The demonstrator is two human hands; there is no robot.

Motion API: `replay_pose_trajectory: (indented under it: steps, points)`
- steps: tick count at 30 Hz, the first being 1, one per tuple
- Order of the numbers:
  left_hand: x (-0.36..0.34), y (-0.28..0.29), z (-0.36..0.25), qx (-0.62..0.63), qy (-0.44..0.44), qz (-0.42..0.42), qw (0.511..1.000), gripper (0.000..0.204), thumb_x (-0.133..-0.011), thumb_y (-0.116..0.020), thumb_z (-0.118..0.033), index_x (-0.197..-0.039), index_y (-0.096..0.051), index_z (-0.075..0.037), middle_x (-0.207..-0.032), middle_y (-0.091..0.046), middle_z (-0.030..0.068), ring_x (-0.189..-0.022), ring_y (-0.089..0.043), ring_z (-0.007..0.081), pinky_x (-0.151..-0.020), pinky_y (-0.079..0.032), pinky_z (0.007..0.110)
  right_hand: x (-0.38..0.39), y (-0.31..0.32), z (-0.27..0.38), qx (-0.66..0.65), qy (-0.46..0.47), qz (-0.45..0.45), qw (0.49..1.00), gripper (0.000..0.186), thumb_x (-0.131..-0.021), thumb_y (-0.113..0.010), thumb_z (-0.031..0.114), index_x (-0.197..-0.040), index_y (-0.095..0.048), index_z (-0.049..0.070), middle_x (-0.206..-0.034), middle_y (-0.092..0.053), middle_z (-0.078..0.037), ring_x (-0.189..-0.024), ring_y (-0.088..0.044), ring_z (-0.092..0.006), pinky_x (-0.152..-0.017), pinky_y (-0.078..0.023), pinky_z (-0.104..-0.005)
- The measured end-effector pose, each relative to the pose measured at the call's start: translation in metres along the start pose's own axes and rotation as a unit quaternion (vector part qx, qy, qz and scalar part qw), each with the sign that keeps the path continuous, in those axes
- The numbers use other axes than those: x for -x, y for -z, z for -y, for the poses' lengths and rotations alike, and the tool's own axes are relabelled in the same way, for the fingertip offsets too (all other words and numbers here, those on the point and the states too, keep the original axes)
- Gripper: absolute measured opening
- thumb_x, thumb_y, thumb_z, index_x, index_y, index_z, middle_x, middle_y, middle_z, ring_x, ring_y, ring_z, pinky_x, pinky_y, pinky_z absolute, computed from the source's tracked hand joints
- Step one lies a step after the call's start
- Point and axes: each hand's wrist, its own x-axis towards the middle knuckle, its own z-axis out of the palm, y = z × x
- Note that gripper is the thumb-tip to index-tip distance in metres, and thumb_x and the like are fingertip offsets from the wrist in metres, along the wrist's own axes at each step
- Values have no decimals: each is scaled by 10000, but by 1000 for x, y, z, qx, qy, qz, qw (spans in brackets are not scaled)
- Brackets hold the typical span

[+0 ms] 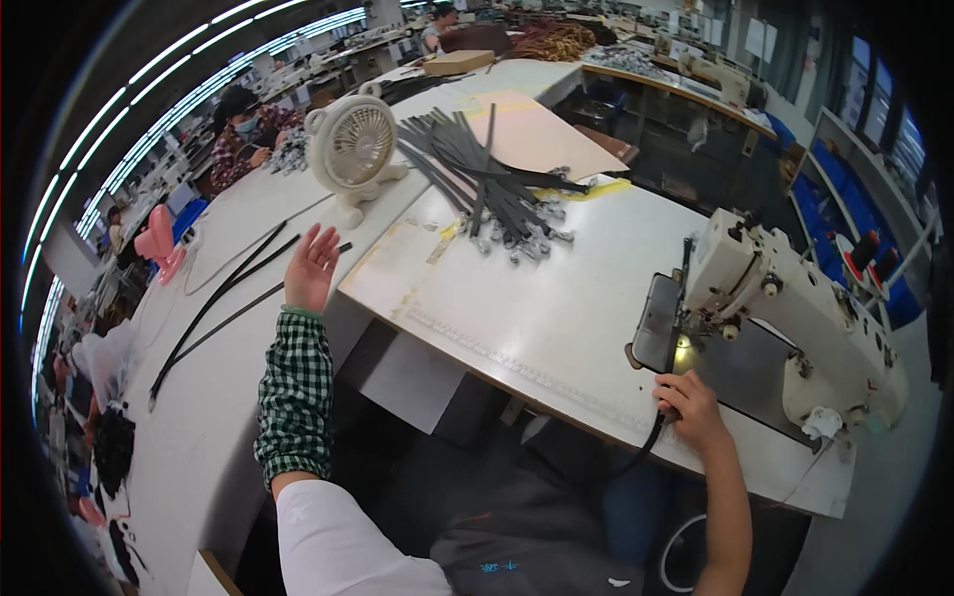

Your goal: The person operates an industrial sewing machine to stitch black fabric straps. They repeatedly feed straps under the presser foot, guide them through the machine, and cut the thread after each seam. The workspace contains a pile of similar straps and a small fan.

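My left hand (313, 266), below a checked green sleeve, hovers near the table edge with its fingers stretched out and nothing in it. Close by, several thin black straps (214, 316) lie on the left table (189, 477). At the sewing machine (740, 268), my right hand (696, 409) has its fingers closed on a black strap (651, 442). This strap runs up toward the lit needle area and hangs down over the front edge of the table. A dark rectangular panel (656, 323) stands beside the needle and hides part of it.
A pile of dark grey straps with metal-looking ends (487, 189) lies at the back of the sewing table (527, 328). Behind the left hand stands a white fan (356, 144); a pink fan (161, 243) is farther left. A masked person (243, 139) sits across the table.
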Motion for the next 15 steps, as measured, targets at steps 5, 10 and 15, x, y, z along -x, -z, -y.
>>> replay_pose_trajectory:
  steps: [5,10,15]
  points:
    - [70,-147,104,-399,31,453,797,254,-848,-513,-72,-1085,-550,13,-1052,-588,103,-966,-552,196,-846,-425,309,-3,-7,-7,-18,29,9,999,188,-652,-667,59,-819,-585,87,-935,-588,-11,-716,-530,-177,-583,-472,-289]
    - [127,-240,208,-456,-234,604,611,245,-762,-583,-83,-1004,-585,-42,-1029,-579,101,-959,-534,259,-791,-461,333,2,-5,-8,-33,21,8,999,140,-672,-668,146,-762,-568,106,-920,-573,4,-723,-523,-173,-566,-465,-282]
    - [133,-266,260,-473,-316,557,605,217,-732,-593,-84,-939,-592,-21,-966,-584,83,-922,-535,237,-766,-462,327,5,-6,-6,-29,36,1,999,129,-691,-652,177,-769,-570,115,-924,-570,12,-706,-514,-164,-550,-459,-281]
